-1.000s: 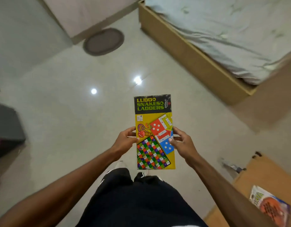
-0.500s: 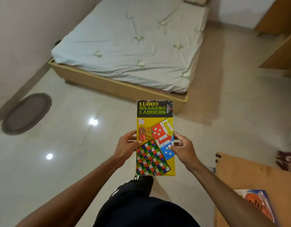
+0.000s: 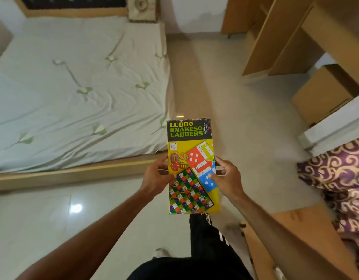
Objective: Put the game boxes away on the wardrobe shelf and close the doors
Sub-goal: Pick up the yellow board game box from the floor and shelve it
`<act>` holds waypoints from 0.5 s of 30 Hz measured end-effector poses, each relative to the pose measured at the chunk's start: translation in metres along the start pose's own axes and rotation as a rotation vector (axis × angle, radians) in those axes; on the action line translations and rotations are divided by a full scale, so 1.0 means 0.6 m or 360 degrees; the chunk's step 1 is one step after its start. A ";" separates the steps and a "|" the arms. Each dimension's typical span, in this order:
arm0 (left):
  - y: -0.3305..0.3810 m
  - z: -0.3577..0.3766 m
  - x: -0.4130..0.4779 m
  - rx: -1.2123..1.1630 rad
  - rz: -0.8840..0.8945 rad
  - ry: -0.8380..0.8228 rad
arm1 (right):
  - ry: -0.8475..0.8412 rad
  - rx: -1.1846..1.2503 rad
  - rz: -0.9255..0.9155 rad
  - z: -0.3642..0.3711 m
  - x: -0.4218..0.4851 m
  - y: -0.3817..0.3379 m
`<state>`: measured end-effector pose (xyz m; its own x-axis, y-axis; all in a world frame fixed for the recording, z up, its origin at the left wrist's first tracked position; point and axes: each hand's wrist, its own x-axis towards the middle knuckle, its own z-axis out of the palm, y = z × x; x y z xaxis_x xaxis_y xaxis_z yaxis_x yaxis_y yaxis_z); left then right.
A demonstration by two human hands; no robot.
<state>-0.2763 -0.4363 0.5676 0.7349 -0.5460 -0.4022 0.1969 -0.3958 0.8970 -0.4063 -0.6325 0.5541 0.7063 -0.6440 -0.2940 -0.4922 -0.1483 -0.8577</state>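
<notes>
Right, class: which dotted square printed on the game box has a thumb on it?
The blue square, at the right edge of the game box, under the thumb of the right hand; the red square above it is untouched.

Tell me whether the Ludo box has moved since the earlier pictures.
Yes. The Ludo box has swung rightward: the bed, earlier up to its right, now lies to its left.

Low wood-framed bed (image 3: 77,102), pale leaf-print sheet. Glossy tiled floor (image 3: 245,122) right of bed, wooden cabinet panels (image 3: 275,43) further right, light glare (image 3: 75,208) below bed frame.
</notes>
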 end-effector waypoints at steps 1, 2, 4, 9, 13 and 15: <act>0.022 0.014 0.050 0.0019 0.0030 -0.0012 | 0.0013 -0.0002 0.0000 -0.017 0.049 -0.004; 0.044 0.026 0.086 0.0029 0.0034 -0.0011 | 0.0014 -0.0012 -0.0001 -0.031 0.087 -0.009; 0.093 0.052 0.168 0.0067 0.0024 0.0017 | 0.0001 -0.0024 -0.0011 -0.066 0.177 -0.024; 0.192 0.095 0.351 0.0096 0.0047 0.0054 | -0.0036 -0.0079 -0.0093 -0.141 0.380 -0.079; 0.283 0.123 0.513 0.0096 0.0111 0.0071 | -0.0053 -0.0171 -0.0164 -0.191 0.562 -0.127; 0.316 0.125 0.589 0.0131 0.0100 0.0063 | -0.0080 -0.0230 -0.0225 -0.200 0.640 -0.144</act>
<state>-0.0280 -0.7598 0.5815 0.7694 -0.5429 -0.3366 0.0968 -0.4218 0.9015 -0.1535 -0.9572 0.5660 0.7961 -0.5715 -0.1990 -0.4520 -0.3429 -0.8235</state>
